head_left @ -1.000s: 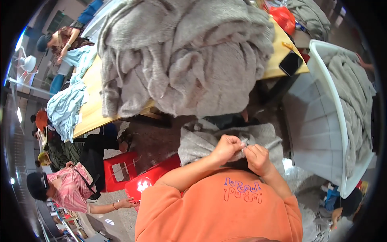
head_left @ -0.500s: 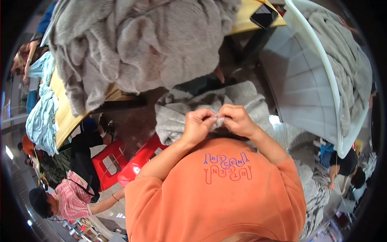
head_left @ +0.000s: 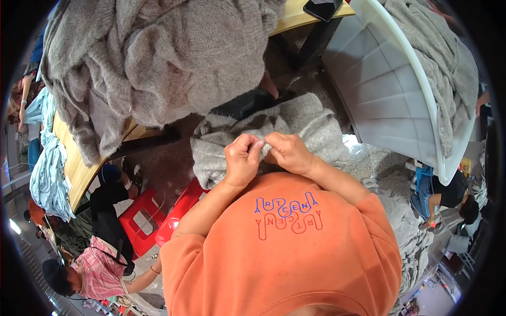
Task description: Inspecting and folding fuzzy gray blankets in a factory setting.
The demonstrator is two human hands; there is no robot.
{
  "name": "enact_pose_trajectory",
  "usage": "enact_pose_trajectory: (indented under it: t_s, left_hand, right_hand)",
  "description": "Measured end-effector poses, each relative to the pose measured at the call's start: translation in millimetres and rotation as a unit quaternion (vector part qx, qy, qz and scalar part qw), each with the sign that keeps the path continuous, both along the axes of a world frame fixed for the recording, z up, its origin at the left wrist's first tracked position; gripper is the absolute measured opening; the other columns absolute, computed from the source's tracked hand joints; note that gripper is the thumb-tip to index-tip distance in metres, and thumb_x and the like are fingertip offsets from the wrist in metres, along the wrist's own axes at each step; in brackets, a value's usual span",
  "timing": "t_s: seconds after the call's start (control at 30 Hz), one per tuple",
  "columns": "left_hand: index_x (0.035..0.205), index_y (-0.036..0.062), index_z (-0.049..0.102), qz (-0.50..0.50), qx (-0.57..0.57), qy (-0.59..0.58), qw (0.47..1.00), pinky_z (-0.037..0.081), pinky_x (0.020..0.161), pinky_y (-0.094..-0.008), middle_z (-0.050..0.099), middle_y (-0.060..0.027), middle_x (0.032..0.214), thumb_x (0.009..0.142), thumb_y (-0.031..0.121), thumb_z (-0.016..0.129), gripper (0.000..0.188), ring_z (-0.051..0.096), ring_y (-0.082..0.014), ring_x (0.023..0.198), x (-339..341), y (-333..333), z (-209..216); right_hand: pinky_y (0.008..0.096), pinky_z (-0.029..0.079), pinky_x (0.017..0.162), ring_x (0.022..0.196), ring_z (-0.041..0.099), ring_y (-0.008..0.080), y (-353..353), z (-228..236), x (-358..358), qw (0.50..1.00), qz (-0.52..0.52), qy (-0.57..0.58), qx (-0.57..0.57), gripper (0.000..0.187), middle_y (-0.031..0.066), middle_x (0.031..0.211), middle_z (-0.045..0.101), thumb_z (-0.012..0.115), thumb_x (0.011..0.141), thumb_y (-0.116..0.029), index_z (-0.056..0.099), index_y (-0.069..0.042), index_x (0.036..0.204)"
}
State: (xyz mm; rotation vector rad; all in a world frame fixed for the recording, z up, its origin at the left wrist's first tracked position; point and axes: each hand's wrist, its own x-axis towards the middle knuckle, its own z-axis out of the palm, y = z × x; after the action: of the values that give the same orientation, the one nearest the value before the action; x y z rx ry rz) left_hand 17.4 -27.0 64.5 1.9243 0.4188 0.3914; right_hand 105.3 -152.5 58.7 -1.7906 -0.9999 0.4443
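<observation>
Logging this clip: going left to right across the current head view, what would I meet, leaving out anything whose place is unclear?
Light blue cloth → the leftmost red stool → the person's left hand → their right hand → pale plastic bin.

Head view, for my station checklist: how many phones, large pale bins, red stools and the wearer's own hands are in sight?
Black phone: 1
Large pale bin: 1
Red stools: 2 (left stool, right stool)
Own hands: 2 (left hand, right hand), both pinching grey knit
Total: 6
</observation>
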Motion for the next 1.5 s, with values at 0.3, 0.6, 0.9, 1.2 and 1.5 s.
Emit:
enact_pose_trajectory:
  t_s: [0.3,0.6,0.9,1.2,1.5]
  left_hand:
    - [0.071,0.0006,0.054,0.035,0.102,-0.067,0.992,0.04,0.048,-0.0252,0.053,-0.0093,0.06,0.073,-0.002,0.062,0.008,0.048,-0.0137,0.051,10.6,-3.7,-5.9]
    - [0.076,0.0005,0.055,0.02,0.087,-0.138,0.986,0.041,0.047,-0.0261,0.055,-0.0096,0.065,0.073,-0.002,0.062,0.007,0.051,-0.0154,0.053,7.8,-5.1,0.2]
    - [0.072,0.0005,0.058,-0.016,-0.386,0.174,0.906,0.035,0.043,-0.0213,0.05,0.0012,0.052,0.082,0.005,0.055,0.011,0.046,-0.0049,0.048,9.3,21.8,3.3]
    - [0.079,0.0002,0.059,-0.028,-0.432,0.092,0.897,0.035,0.044,-0.0173,0.057,-0.0004,0.066,0.081,0.004,0.055,0.006,0.047,-0.0039,0.051,5.0,2.4,-2.4]
    - [0.08,-0.001,0.061,-0.078,-0.228,0.156,0.958,0.034,0.045,-0.0186,0.056,0.0016,0.064,0.078,0.003,0.058,0.005,0.045,-0.0028,0.053,5.9,5.2,-14.0]
  right_hand:
    - [0.0368,0.044,0.046,0.056,0.055,0.0283,6.1,-5.6,-5.8,0.983,-0.072,-0.171,0.0,0.013,0.0105,0.062,0.052,0.059,0.065,-0.005,0.045,-0.005,0.066]
    - [0.0378,0.041,0.047,0.055,0.052,0.0315,-2.5,7.3,-0.8,0.986,-0.072,-0.142,0.048,0.015,0.013,0.063,0.049,0.051,0.061,0.006,0.052,-0.002,0.074]
    - [0.028,0.046,0.062,0.075,0.058,0.019,-30.8,-11.6,30.1,0.981,0.016,0.077,0.177,0.021,0.0108,0.092,0.057,0.053,0.068,0.003,0.06,0.0,0.089]
    - [0.0201,0.043,0.069,0.079,0.052,0.0079,-7.8,-35.0,10.2,0.858,0.048,0.488,0.153,0.031,0.0032,0.094,0.056,0.066,0.073,-0.006,0.056,0.0,0.102]
    - [0.019,0.036,0.05,0.06,0.044,0.0012,-6.7,-32.5,6.0,0.883,0.002,0.463,0.074,0.004,-0.0039,0.065,0.054,0.06,0.074,-0.003,0.059,-0.002,0.071]
